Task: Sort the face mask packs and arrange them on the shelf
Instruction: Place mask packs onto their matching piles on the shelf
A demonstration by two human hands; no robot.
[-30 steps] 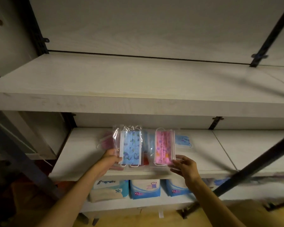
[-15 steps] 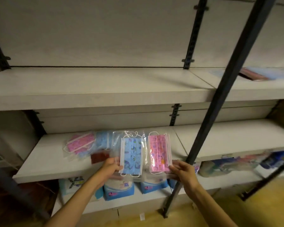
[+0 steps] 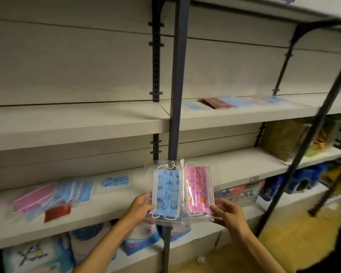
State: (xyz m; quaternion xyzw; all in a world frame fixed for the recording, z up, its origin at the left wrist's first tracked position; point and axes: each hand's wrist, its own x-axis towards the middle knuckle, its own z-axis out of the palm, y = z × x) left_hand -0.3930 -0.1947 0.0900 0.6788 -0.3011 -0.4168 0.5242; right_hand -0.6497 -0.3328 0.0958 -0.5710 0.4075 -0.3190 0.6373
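Left hand (image 3: 141, 205): raised in front of the shelving, thumb and fingers pinching the lower left edge of the blue mask pack (image 3: 166, 193). Pack is a clear sleeve with a blue patterned mask inside, held upright, white ear loops showing at top and bottom.

Right hand (image 3: 227, 212): fingers curled under the lower right corner of the pink mask pack (image 3: 198, 191), gripping it. Pack is a clear sleeve with a pink patterned mask, upright, just beside the blue one; their inner edges touch or overlap slightly.

Both held packs sit between the two hands, in front of a dark upright post (image 3: 178, 75) and above the front edge of the middle shelf (image 3: 106, 211).

On the middle shelf, left of the hands: a loose heap of pink packs (image 3: 33, 198), blue packs (image 3: 75, 191), one small red pack (image 3: 57, 212), and a single blue pack (image 3: 114, 181) lying flat, apart from the heap.

On the upper shelf (image 3: 244, 113), right of the post: a row of flat packs, pale blue (image 3: 193, 105) and dark red (image 3: 215, 103), further ones blurred.

Bottom shelf: bulky wrapped packages (image 3: 34, 257), labels too blurred to read.
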